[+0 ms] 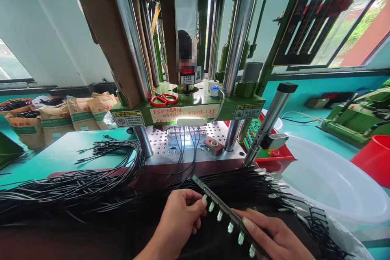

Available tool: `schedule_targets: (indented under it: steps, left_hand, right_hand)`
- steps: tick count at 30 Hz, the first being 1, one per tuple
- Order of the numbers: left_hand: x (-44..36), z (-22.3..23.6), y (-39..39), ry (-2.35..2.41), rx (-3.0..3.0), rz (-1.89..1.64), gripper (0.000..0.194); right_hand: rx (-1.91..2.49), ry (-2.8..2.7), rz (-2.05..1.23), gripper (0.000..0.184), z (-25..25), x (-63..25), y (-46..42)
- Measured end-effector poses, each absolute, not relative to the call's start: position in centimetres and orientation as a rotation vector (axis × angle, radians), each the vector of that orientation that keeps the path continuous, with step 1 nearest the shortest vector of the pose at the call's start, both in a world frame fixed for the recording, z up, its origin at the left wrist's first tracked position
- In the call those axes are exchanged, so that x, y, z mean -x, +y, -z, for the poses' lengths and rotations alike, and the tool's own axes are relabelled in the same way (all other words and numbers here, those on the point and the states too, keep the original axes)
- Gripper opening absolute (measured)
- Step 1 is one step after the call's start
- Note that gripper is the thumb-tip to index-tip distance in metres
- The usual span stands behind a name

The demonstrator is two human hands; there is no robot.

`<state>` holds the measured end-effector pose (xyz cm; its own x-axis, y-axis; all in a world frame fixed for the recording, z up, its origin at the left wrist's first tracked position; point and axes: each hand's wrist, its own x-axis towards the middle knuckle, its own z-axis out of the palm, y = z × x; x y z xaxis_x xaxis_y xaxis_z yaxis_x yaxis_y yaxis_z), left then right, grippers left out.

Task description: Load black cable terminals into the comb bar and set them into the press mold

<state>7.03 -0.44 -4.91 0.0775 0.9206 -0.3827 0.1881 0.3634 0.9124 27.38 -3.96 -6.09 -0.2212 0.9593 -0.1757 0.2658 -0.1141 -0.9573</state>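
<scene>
My right hand (271, 235) grips a long black strip (224, 209) that carries several small clear-and-metal plug ends along one side. My left hand (179, 221) pinches one of those plug ends (204, 197) near the strip's far end. Both hands work over a thick lay of black cables (79, 195) that runs across the front of the bench. Behind them stands a green vertical press (189, 109) with chrome columns. Several black wires (185, 142) lie in the mould on its perforated plate.
Red-handled scissors (163, 99) and a tape roll (214, 91) lie on the press's green ledge. A large white tub (332, 178) stands at the right, a red bucket (373, 158) beyond it. Brown paper sacks (57, 120) stand at the left by the wall.
</scene>
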Motion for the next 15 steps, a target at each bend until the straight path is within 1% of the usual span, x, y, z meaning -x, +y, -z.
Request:
schedule_targets:
  steps: [7,15]
  left_hand:
    - [-7.00,4.98,-0.28,1.377,-1.057,-0.764,0.021]
    - [-7.15,4.70,0.16,1.306,-1.023,-0.791,0.015]
  right_hand:
    - [1.304,-1.640,-1.308,0.043,5.50,-27.53,-3.66]
    - [1.306,-1.730,-1.293,0.045,5.68,-27.93,-3.47]
